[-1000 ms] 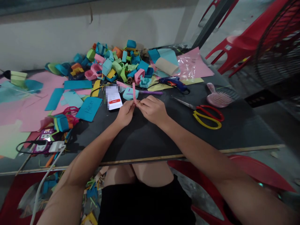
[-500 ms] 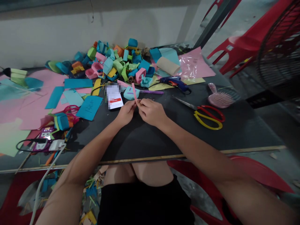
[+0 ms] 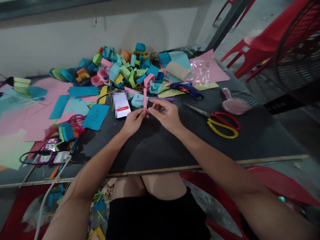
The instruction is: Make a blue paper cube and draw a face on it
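A narrow pink paper strip point(image 3: 145, 96) stands upright above the dark table. My left hand point(image 3: 134, 122) pinches its lower end between thumb and fingers. My right hand point(image 3: 167, 116) is right beside it, thumb and index finger apart, the thumb tip close to or touching the strip's base. Just behind the hands lie a light-blue folded paper piece point(image 3: 137, 100) and a purple pen point(image 3: 162, 99). A phone point(image 3: 122, 105) with a lit screen lies to the left of them. Where the strip's bottom meets the fingertips is hidden.
Many folded paper pieces point(image 3: 120, 68) are heaped against the wall. Scissors point(image 3: 222, 125) with red and yellow handles, a pink hairbrush point(image 3: 235, 102) and a blue glue gun point(image 3: 186, 87) lie on the right. Blue cards point(image 3: 95, 116) and a purple power bank point(image 3: 48, 151) are left.
My right hand's fingers have spread and moved slightly right, off the strip. The pink strip now stands straighter and shows more of its length. My left hand still pinches it.
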Demonstrator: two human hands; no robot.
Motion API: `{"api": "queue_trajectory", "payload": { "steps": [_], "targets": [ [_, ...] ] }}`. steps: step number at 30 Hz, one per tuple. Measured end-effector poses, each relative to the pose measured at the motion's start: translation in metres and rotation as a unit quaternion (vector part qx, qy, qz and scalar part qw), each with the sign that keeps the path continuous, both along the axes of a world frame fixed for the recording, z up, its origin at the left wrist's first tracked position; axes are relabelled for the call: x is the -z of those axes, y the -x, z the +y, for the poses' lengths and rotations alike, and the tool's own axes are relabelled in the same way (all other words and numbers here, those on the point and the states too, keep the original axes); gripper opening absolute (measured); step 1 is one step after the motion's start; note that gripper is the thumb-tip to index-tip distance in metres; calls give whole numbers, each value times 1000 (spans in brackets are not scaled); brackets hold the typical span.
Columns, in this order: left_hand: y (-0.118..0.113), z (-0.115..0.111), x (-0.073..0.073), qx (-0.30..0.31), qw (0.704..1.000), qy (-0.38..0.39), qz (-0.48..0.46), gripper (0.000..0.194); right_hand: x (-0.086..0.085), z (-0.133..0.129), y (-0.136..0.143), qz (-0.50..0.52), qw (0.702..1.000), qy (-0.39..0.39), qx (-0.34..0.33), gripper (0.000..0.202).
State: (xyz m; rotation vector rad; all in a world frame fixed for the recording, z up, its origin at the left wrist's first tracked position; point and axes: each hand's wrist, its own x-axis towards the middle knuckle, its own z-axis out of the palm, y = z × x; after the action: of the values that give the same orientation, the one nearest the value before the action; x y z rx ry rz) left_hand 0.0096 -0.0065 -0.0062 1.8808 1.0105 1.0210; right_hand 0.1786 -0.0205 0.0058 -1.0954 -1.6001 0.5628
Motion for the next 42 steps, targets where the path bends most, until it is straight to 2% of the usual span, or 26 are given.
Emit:
{"api": "queue_trajectory", "payload": {
  "steps": [2,4,8,13,16,19,23,27,30,34,42],
  "targets": [
    [-1,-4,-3,23,999,-23,19,30,1,3,0,57,997,49,-9,34],
    [-1,-8,-5,38,998,-36,35,28,3,5,-1,78,994,70,-36,26],
    [-1,-11,-6,34,998,-33,32,31,7,6,-2,87,993,61,-46,18],
    [-3,-8,-2,-5,1000,-5,22,27,7,5,0,88,994,49,-53,18],
    [-3,-7,-2,-27,999,42,-16,29,4,3,-1,50,999,3,-11,18],
    [-2,-7,-3,-26,996,73,-39,32,3,1,-4,-16,996,-84,36,17],
    [-2,-8,-4,5,995,88,-42,36,4,3,-12,-142,968,-207,26,15],
    [-4,-7,-2,30,993,99,-54,35,6,6,-17,-237,932,-272,33,15],
    [-5,-4,1,20,995,78,-54,34,6,6,-17,-279,919,-276,18,16],
    [-5,1,5,0,997,55,-53,33,6,7,-12,-291,923,-252,10,18],
    [-3,4,8,12,997,65,-38,30,9,3,-4,-309,926,-213,28,25]
  ]
}}
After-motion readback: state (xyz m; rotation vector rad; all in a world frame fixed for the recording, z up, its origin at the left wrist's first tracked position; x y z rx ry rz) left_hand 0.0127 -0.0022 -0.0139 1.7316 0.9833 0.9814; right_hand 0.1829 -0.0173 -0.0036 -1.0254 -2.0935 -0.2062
